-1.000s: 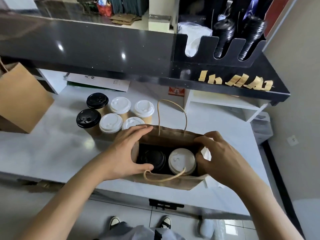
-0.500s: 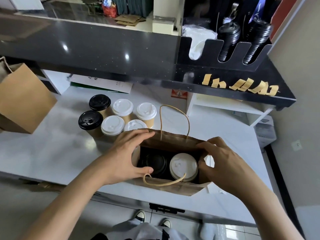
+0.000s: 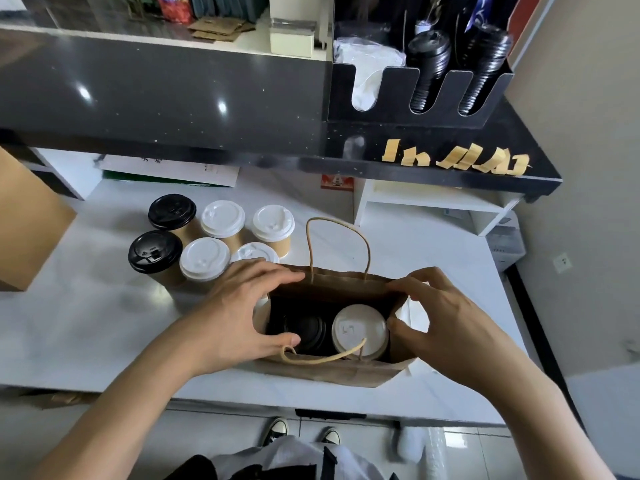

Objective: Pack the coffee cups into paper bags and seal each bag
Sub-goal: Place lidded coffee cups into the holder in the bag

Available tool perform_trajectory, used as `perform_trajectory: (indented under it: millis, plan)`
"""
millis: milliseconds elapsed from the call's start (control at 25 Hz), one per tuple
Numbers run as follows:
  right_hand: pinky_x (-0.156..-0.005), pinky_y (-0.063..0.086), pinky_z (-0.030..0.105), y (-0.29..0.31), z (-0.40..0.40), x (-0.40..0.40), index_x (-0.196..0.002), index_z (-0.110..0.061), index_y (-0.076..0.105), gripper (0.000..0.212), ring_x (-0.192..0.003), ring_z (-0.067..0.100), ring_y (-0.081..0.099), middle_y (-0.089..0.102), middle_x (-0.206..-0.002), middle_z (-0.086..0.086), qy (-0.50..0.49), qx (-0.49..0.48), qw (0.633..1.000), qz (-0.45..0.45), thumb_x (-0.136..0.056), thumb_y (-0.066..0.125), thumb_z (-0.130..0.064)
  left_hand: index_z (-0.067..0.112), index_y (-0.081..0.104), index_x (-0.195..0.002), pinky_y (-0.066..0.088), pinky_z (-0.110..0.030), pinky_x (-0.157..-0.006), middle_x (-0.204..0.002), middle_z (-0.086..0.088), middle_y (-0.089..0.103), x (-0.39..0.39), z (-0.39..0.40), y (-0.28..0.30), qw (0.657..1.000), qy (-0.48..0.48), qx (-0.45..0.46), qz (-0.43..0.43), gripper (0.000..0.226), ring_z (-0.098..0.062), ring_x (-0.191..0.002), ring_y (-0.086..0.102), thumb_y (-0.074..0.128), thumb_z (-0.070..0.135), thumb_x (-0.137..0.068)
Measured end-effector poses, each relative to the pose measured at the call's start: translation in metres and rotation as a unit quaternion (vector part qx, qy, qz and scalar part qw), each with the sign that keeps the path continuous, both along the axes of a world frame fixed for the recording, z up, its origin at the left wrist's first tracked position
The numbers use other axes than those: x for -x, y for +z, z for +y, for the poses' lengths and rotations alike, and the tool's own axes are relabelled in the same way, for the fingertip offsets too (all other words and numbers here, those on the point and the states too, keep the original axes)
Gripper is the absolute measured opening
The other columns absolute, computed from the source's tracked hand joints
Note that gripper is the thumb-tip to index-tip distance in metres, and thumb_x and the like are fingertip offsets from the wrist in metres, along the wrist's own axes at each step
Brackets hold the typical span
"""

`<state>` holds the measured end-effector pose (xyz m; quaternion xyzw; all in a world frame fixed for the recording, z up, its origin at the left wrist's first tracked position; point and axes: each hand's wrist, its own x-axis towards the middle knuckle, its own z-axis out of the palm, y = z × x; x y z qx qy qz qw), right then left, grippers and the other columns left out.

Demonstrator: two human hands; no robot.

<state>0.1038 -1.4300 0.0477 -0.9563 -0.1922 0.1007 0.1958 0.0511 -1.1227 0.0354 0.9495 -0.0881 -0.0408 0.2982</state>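
Observation:
A brown paper bag (image 3: pixel 332 370) stands open on the white counter (image 3: pixel 86 327), with a black-lidded cup (image 3: pixel 311 332) and a white-lidded cup (image 3: pixel 358 330) inside. My left hand (image 3: pixel 239 313) grips the bag's left end, fingers over the far rim and thumb on the near rim. My right hand (image 3: pixel 446 323) pinches the bag's right end the same way. The far handle (image 3: pixel 337 244) stands upright; the near handle (image 3: pixel 322 356) droops over the near rim. Several more lidded cups (image 3: pixel 204 237), black and white, stand in a cluster to the left behind the bag.
Another brown paper bag (image 3: pixel 27 223) stands at the far left. Strips of tape (image 3: pixel 457 161) hang on the edge of the dark raised shelf (image 3: pixel 173 98). A black lid holder (image 3: pixel 422 88) sits on the shelf. A white shelf unit (image 3: pixel 433 206) stands at the back right.
Both hands stay on the bag's ends. My right-hand fingers have shifted along the far rim, drawing the bag's right end inward a little. The cups have not moved.

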Motion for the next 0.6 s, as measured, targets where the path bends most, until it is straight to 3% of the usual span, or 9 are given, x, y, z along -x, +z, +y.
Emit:
perform_trajectory:
  millis: [240, 440, 600]
  plan:
    - [-0.089, 0.049, 0.026, 0.011, -0.006, -0.005, -0.125, -0.047, 0.059, 0.036, -0.109, 0.002, 0.057, 0.047, -0.12, -0.026, -0.014, -0.058, 0.998, -0.035, -0.09, 0.059, -0.05, 0.041, 0.064, -0.128, 0.021, -0.002, -0.103, -0.127, 0.033, 0.05, -0.005, 0.002, 0.018, 0.998, 0.017, 0.013, -0.058, 0.053, 0.004, -0.13, 0.038, 0.082, 0.04, -0.078]
    - [-0.093, 0.054, 0.034, 0.023, -0.004, -0.016, -0.125, -0.043, 0.062, 0.033, -0.111, 0.0, 0.058, 0.052, -0.121, -0.024, -0.023, -0.096, 0.993, -0.068, -0.092, 0.061, -0.046, 0.039, 0.066, -0.124, 0.035, -0.02, -0.106, -0.128, 0.023, 0.058, -0.016, 0.0, 0.032, 0.996, 0.032, 0.039, -0.079, 0.041, -0.003, -0.13, 0.043, 0.077, 0.034, -0.085]
    - [-0.09, 0.055, 0.031, 0.031, 0.001, -0.025, -0.126, -0.045, 0.059, 0.034, -0.107, -0.003, 0.058, 0.051, -0.119, -0.027, -0.02, -0.1, 0.991, -0.092, -0.092, 0.057, -0.05, 0.041, 0.064, -0.123, 0.026, -0.002, -0.101, -0.123, 0.025, 0.058, -0.024, -0.003, 0.042, 0.994, 0.032, 0.047, -0.096, 0.038, 0.004, -0.128, 0.042, 0.074, 0.034, -0.087]
